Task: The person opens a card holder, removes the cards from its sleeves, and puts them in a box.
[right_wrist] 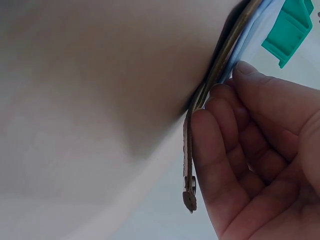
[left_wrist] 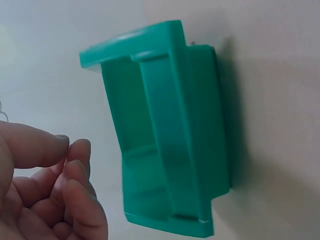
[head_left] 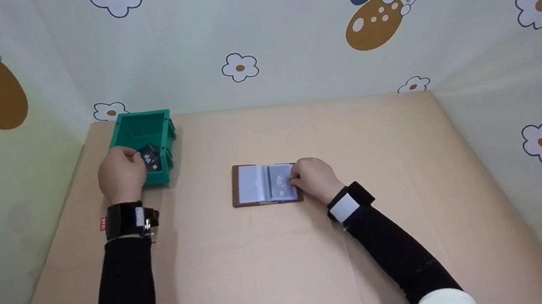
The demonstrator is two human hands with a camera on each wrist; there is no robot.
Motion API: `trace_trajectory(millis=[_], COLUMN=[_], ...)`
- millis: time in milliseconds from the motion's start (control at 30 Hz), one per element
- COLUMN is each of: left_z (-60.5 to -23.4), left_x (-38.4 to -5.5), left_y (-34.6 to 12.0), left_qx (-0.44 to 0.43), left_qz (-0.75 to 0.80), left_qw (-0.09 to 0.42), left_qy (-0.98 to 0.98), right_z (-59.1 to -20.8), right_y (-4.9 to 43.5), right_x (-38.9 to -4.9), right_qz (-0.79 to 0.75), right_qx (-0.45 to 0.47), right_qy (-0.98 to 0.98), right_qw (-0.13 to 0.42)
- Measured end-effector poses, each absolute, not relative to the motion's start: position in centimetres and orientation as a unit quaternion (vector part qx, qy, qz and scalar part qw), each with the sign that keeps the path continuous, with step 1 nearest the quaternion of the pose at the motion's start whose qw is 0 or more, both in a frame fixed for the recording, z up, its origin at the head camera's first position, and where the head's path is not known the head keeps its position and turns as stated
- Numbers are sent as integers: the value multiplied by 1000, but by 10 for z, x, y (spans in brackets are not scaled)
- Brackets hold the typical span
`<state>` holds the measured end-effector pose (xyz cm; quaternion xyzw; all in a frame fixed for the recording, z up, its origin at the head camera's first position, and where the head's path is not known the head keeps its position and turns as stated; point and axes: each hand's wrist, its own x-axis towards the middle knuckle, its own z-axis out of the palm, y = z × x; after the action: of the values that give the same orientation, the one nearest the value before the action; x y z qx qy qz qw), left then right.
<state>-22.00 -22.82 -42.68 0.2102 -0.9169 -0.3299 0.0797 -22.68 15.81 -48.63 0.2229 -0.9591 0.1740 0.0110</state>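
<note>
A small card holder (head_left: 253, 184) with a brown cover and clear sleeves lies spread on the table; a greyish card (head_left: 279, 184) shows inside its right sleeve. My right hand (head_left: 316, 180) pinches the sleeve at that side's edge. In the right wrist view, the thumb (right_wrist: 260, 80) lies on the sleeves and the curled fingers are against the brown cover (right_wrist: 188, 150). Over the near left part of a green bin (head_left: 167, 133) hovers my left hand (head_left: 122, 175), fingers loosely bent, thumb and index tips together. Dark printed cards (head_left: 151, 158) in the bin appear beside those fingertips; the left wrist view shows nothing between them.
The light wood table (head_left: 263, 260) runs back to a wall cloth (head_left: 287, 22) printed with flowers and rabbits. Cloth also hangs along both sides. The bin stands at the table's back left, with the card holder to its right.
</note>
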Motion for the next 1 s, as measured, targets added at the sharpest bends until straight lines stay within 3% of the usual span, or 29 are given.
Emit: trace_trajectory(millis=[367, 1000], left_z=[-429, -466], left_x=[-213, -205], left_y=[-176, -97], left_qx=[95, -24], left_qz=[-322, -295], left_qw=[115, 17], left_qy=[-935, -955], right_z=[-487, -487], right_y=[157, 157], right_x=[-227, -227], right_qz=[172, 173], right_qx=[217, 219], right_qy=[-961, -960], right_qw=[4, 12])
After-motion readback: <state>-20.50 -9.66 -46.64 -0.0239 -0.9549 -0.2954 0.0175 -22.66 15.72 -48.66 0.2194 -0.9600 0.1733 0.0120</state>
